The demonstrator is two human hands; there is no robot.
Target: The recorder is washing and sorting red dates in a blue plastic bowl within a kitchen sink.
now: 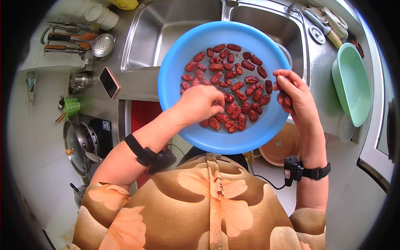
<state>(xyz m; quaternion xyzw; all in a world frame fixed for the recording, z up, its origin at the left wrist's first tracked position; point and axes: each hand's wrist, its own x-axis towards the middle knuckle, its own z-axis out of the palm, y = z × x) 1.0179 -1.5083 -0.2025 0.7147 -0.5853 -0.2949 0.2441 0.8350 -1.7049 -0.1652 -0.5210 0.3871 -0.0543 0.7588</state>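
Note:
A blue plastic basin (175, 59) straddles the front of the sink, with many wrinkled red dates (230, 74) spread in shallow water on its bottom. Over the lower left of the basin, my left hand (200, 101) is bent downward with its fingers curled near the dates. Its fingertips are partly hidden, so I cannot tell whether it grips one. Past the basin's right rim, my right hand (292, 90) is raised with several red dates (285, 99) gathered in its curled fingers and palm.
A stainless double sink (150, 37) lies behind the basin. At right stands a mint-green plastic tub (353, 87). A phone (109, 82) rests on the left counter, near a hanging skimmer (102, 45). Lower left is a lidded pan (75, 148); a brown basin (279, 147) sits below.

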